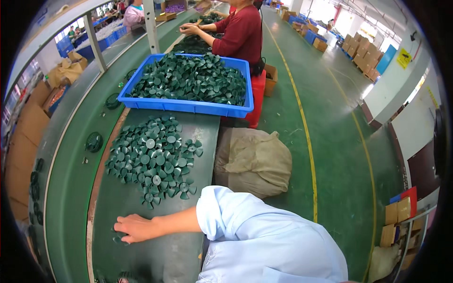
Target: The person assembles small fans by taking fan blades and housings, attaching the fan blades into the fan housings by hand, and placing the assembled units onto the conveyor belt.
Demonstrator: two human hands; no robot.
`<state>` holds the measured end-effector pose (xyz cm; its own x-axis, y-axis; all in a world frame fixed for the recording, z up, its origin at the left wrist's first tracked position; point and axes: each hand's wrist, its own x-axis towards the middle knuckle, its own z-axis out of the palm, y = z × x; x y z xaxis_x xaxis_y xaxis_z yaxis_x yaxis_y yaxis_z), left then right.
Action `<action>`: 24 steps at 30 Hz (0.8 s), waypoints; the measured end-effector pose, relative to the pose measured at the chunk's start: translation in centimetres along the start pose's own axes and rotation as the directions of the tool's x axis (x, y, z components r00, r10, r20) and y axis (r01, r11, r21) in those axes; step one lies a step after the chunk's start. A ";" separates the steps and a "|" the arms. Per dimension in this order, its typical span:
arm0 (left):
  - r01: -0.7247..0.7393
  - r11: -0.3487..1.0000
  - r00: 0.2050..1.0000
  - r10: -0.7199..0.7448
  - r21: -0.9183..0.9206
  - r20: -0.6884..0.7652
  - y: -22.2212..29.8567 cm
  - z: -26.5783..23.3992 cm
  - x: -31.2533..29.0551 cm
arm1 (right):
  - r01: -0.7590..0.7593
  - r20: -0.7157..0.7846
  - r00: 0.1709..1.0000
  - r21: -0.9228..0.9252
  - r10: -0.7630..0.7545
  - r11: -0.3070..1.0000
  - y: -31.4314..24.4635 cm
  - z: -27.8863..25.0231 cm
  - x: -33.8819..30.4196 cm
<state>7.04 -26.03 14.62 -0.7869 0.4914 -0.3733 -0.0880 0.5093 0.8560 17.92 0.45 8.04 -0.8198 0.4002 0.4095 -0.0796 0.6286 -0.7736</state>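
Observation:
My right hand [137,228] reaches across the dark work table [165,254], palm down. Its fingers are bent over a dark green fan blade [121,239] that shows in part beneath them on the tabletop. At the bottom edge of the view, a sliver of what seems to be my left hand [123,280] appears beside a dark part; its fingers are mostly cut off. Beyond my right hand spreads a loose pile of green plastic fan blades [151,158], each with a round hub.
A blue tray [184,107] heaped with more fan blades stands past the pile. Left runs a green conveyor belt [71,212] carrying round dark fan guards [94,141]. A covered bundle [257,160] sits right of the table. A co-worker in red [240,33] works farther up.

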 end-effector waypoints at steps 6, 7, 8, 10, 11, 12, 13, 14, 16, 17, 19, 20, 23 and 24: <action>-0.586 0.782 0.782 0.614 0.212 -0.105 -6.1 3.6 -0.9 | 0.094 -0.062 0.994 0.110 -0.087 0.989 -7.1 -3.5 -2.1; -0.322 0.916 0.944 0.329 -0.240 -0.012 -4.0 4.7 -1.6 | 0.180 -0.010 0.984 0.071 -0.180 0.981 -9.0 -3.5 -3.0; 0.065 0.802 0.974 0.077 -0.594 0.211 -2.7 5.3 -2.1 | 0.269 0.043 0.962 0.034 -0.271 0.962 -10.1 -3.4 -3.8; -0.090 0.785 0.930 0.286 -0.612 0.230 -4.7 6.1 -0.2 | 0.364 0.148 0.924 -0.054 -0.353 0.930 -11.1 -2.0 -5.1; -0.035 0.783 0.951 0.216 -0.621 0.219 -3.3 6.9 -1.2 | 0.359 0.147 0.929 -0.129 -0.340 0.924 -11.0 -1.2 -5.5; 0.020 0.777 0.967 0.145 -0.629 0.209 -1.9 7.9 -2.3 | 0.356 0.145 0.930 -0.139 -0.337 0.924 -10.5 -0.8 -5.8; 0.017 0.774 0.967 0.149 -0.633 0.208 -1.2 8.3 -2.9 | 0.368 0.162 0.927 -0.207 -0.339 0.907 -10.3 -0.5 -6.0; 0.040 0.735 0.964 0.150 -0.677 0.220 -0.8 8.6 -3.3 | 0.379 0.178 0.923 -0.273 -0.340 0.884 -10.2 -0.3 -6.2; 0.063 0.690 0.960 0.155 -0.721 0.232 -0.8 8.6 -3.6 | 0.395 0.235 0.914 -0.321 -0.332 0.861 -10.0 0.2 -6.0; 0.060 0.678 0.958 0.167 -0.733 0.233 -1.0 8.5 -3.6 | 0.409 0.287 0.904 -0.364 -0.318 0.837 -10.1 0.3 -6.0; 0.056 0.662 0.956 0.181 -0.747 0.232 -1.4 8.3 -3.5 | 0.402 0.268 0.909 -0.358 -0.319 0.843 -10.3 0.3 -6.1; 0.058 0.656 0.949 0.197 -0.753 0.244 -1.8 8.2 -3.4 | 0.392 0.247 0.915 -0.350 -0.320 0.851 -10.4 0.3 -6.1; -0.004 0.713 0.953 0.215 -0.701 0.212 -1.8 8.8 -4.1 | 0.375 0.202 0.924 -0.305 -0.325 0.876 -9.0 2.0 -5.8; -0.067 0.770 0.961 0.220 -0.634 0.166 -1.6 9.2 -4.4 | 0.373 0.202 0.925 -0.310 -0.323 0.875 -8.7 2.5 -5.9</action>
<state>16.26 -22.54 11.63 -0.6746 0.7014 -0.2302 -0.4026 -0.0883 0.9111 22.05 -9.01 11.13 -0.8468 0.0323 0.5309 -0.1999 0.9057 -0.3739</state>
